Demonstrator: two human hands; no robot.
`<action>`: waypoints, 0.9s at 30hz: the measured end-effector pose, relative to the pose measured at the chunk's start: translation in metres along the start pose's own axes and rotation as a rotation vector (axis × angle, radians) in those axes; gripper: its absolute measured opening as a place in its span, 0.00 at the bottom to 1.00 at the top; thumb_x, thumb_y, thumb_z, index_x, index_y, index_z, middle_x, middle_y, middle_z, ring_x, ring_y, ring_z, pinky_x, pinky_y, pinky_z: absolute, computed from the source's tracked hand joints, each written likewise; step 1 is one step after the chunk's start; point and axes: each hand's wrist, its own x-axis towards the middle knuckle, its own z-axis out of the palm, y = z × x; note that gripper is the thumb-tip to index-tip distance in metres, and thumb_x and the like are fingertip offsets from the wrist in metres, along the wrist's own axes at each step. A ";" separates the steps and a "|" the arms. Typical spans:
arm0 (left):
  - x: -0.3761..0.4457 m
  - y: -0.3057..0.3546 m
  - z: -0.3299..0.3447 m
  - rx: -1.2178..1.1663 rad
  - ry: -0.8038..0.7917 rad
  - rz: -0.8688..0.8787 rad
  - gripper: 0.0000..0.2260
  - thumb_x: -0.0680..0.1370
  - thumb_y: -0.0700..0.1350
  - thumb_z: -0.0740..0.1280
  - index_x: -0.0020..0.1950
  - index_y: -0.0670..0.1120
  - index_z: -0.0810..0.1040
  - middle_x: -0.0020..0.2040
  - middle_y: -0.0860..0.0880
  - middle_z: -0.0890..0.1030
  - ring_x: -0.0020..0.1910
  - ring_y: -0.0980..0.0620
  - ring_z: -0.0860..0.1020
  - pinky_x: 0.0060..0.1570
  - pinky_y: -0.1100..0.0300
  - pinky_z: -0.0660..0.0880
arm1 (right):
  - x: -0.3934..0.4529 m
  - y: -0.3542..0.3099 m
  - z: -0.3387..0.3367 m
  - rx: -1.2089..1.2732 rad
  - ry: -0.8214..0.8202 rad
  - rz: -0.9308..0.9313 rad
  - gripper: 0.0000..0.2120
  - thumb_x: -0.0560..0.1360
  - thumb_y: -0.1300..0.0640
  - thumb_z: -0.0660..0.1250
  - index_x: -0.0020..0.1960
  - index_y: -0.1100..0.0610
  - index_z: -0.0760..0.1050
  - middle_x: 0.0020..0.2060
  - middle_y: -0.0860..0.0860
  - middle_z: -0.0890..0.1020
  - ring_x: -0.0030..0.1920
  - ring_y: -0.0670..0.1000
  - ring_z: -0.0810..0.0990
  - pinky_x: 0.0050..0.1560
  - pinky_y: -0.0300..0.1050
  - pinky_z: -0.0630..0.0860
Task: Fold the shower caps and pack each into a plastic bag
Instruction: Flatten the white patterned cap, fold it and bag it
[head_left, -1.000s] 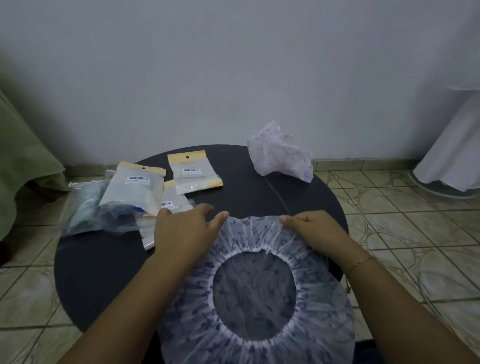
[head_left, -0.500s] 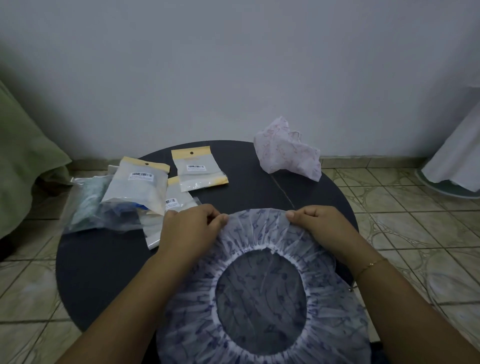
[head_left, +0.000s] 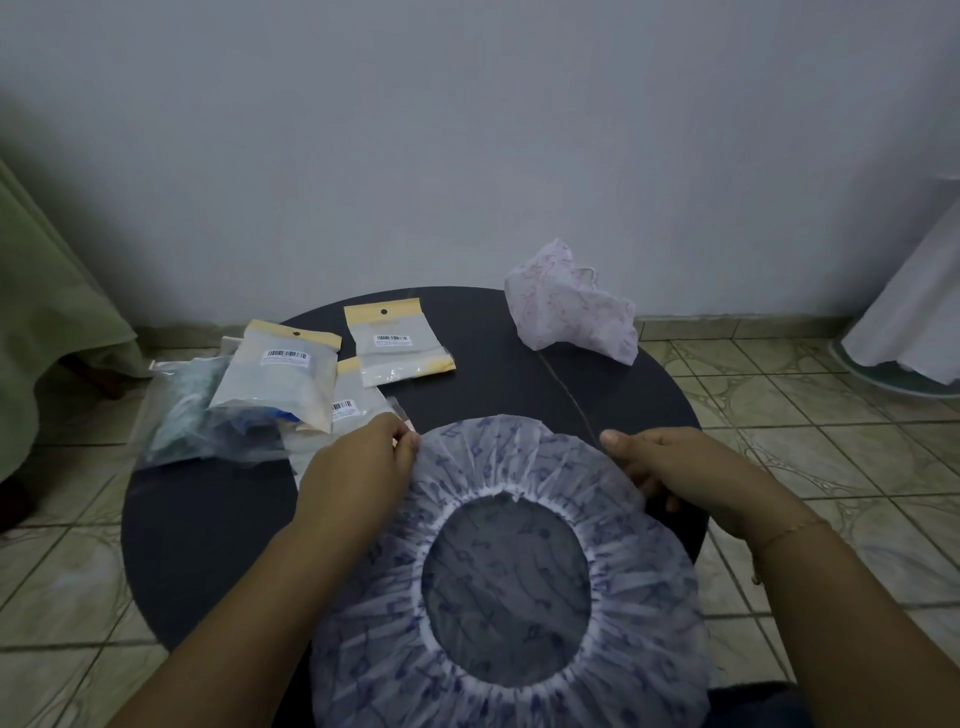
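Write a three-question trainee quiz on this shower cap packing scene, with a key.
1. True or false: both hands grip the blue-patterned shower cap.
2. Which side of the table holds the plastic bags: A the person's left, B the person's right?
3. Fill in: the crumpled pink shower cap lies at the table's ____ edge.

Key: 1 true: left hand and right hand pinch its rim. 2 A. 3 far.

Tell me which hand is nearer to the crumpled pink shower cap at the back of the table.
Right. The right hand grips the blue-patterned cap's right edge, just in front of the pink shower cap. The left hand pinches the opposite edge, farther left, by the bags.
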 end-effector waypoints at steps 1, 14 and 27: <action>-0.002 0.001 0.000 0.017 0.018 -0.001 0.09 0.81 0.51 0.55 0.51 0.49 0.73 0.42 0.51 0.78 0.40 0.50 0.75 0.38 0.56 0.69 | -0.003 0.000 0.000 -0.014 0.004 -0.007 0.20 0.71 0.39 0.66 0.44 0.57 0.81 0.42 0.52 0.84 0.40 0.50 0.80 0.38 0.41 0.72; -0.013 0.009 0.001 0.218 -0.003 0.211 0.29 0.74 0.36 0.60 0.71 0.56 0.61 0.73 0.55 0.61 0.71 0.54 0.59 0.62 0.56 0.52 | -0.002 0.001 0.014 -0.180 0.017 -0.076 0.29 0.71 0.58 0.73 0.69 0.56 0.68 0.46 0.46 0.74 0.51 0.47 0.73 0.48 0.36 0.68; -0.004 0.014 -0.009 0.159 -0.074 0.075 0.20 0.78 0.65 0.51 0.55 0.58 0.77 0.45 0.57 0.80 0.47 0.57 0.75 0.62 0.54 0.58 | 0.011 -0.001 0.019 0.048 0.072 -0.199 0.22 0.72 0.66 0.70 0.65 0.58 0.73 0.42 0.53 0.79 0.40 0.49 0.78 0.35 0.26 0.72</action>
